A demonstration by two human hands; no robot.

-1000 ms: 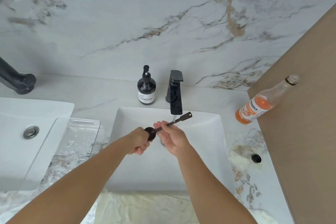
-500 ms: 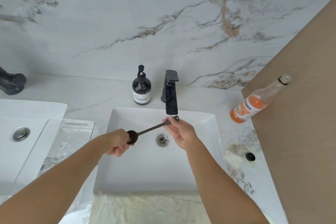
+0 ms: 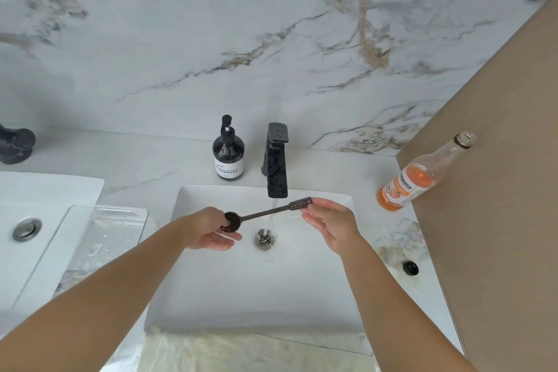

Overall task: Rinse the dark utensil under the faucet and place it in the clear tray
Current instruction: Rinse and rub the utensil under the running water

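Note:
The dark utensil (image 3: pixel 265 213), a slim spoon with a round bowl and a flat perforated handle end, is held level over the white sink (image 3: pixel 320 287). Its stem crosses the water stream running from the black faucet (image 3: pixel 276 160). My left hand (image 3: pixel 208 234) grips the round bowl end with fingertips. My right hand (image 3: pixel 327 217) sits at the handle end with fingers spread, touching or just off it. The clear tray (image 3: pixel 99 238), wet with droplets, lies on the counter left of the sink.
A dark soap pump bottle (image 3: pixel 228 154) stands left of the faucet. An orange drink bottle (image 3: pixel 413 181) leans at the right by a tan wall, with a black cap (image 3: pixel 410 268) on the counter. A second basin with drain (image 3: pixel 27 229) is far left.
The utensil has slid left, so the stem rather than the handle end is under the stream. My right hand has loosened from its grip to spread fingers at the handle tip.

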